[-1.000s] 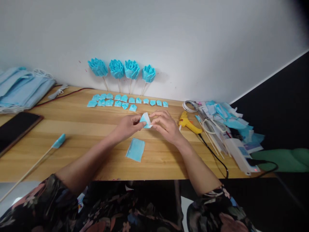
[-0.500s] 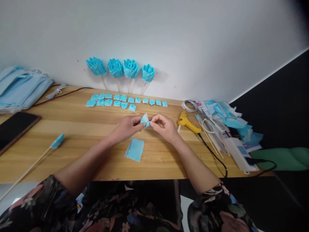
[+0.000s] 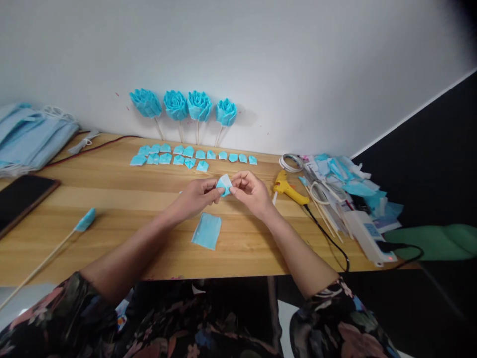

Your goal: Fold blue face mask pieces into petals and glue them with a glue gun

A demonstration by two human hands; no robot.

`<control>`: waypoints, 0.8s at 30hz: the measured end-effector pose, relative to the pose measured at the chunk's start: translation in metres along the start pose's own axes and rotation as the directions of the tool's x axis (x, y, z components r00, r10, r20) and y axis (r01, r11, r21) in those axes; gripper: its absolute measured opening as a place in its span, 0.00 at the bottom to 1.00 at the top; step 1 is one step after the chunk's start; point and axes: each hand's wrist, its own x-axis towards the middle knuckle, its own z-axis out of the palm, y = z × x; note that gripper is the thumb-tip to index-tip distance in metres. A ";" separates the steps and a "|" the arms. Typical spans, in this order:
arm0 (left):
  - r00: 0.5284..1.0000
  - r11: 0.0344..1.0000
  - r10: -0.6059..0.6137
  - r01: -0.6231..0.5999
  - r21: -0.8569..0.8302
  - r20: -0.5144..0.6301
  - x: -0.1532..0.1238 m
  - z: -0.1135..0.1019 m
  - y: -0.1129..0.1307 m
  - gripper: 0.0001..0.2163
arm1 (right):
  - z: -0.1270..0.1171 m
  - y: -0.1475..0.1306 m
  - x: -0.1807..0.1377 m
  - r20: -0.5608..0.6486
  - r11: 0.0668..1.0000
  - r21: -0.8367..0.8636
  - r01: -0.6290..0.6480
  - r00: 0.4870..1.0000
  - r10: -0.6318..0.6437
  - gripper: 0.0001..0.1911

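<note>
Both hands meet over the middle of the wooden table (image 3: 112,199). My left hand (image 3: 196,195) and my right hand (image 3: 250,190) each pinch a small folded blue fabric piece (image 3: 224,184) between thumb and fingers, holding it just above the tabletop. A flat blue fabric rectangle (image 3: 207,230) lies on the table right below my hands. Beyond them several small folded blue petals (image 3: 190,157) are laid in rows. Several finished blue fabric roses on sticks (image 3: 186,105) lean against the white wall.
A yellow glue gun (image 3: 288,190) with a black cord lies right of my hands. Scissors, sticks, blue scraps and a white power strip (image 3: 367,229) crowd the right end. A stick with a blue tip (image 3: 55,244), a dark phone (image 3: 20,199) and stacked blue masks (image 3: 32,136) sit left.
The white flap of the fabric piece has been folded in, so the piece is now smaller and tighter between my fingers. Both hands stay in nearly the same place.
</note>
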 end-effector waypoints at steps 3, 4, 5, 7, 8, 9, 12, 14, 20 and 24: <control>0.999 0.999 -0.032 0.032 -0.036 0.004 -0.001 -0.001 0.005 0.17 | -0.001 0.000 0.000 -0.007 1.000 0.016 0.017 1.000 -0.016 0.18; 0.999 0.998 -0.043 0.043 -0.043 0.001 -0.001 -0.001 0.007 0.18 | -0.001 -0.001 0.000 -0.009 1.000 0.009 0.024 1.000 -0.024 0.19; 0.999 0.998 -0.050 0.051 -0.048 0.002 -0.001 -0.001 0.008 0.18 | -0.001 -0.001 0.000 -0.010 0.999 0.000 0.032 0.999 -0.032 0.20; 0.998 0.996 -0.061 0.061 -0.060 0.001 -0.001 0.001 0.009 0.18 | -0.001 -0.001 -0.001 -0.009 0.999 -0.015 0.046 0.999 -0.046 0.21; 0.998 0.996 -0.066 0.065 -0.066 -0.005 -0.001 0.002 0.009 0.17 | 0.000 -0.001 -0.001 -0.009 0.999 -0.021 0.049 0.999 -0.049 0.22; 0.997 0.995 -0.071 0.070 -0.070 -0.015 -0.001 0.003 0.008 0.16 | 0.000 -0.002 -0.001 -0.009 0.998 -0.026 0.049 0.999 -0.049 0.22; 0.994 0.992 -0.096 0.091 -0.091 -0.056 -0.001 0.006 0.005 0.14 | 0.002 -0.002 -0.001 -0.009 0.999 -0.031 0.036 0.999 -0.036 0.23; 0.992 0.988 -0.110 0.102 -0.112 -0.066 0.000 0.007 0.003 0.13 | 0.002 -0.002 -0.001 -0.003 0.999 -0.019 0.028 1.000 -0.028 0.24; 0.989 0.988 -0.128 0.122 -0.090 -0.072 -0.001 0.004 0.004 0.11 | -0.002 -0.005 -0.001 -0.026 0.998 0.059 0.010 1.000 -0.009 0.23; 0.991 0.992 -0.122 0.120 -0.036 -0.059 -0.001 0.005 0.005 0.12 | 0.000 -0.006 -0.002 0.051 0.998 0.053 -0.019 0.999 0.016 0.28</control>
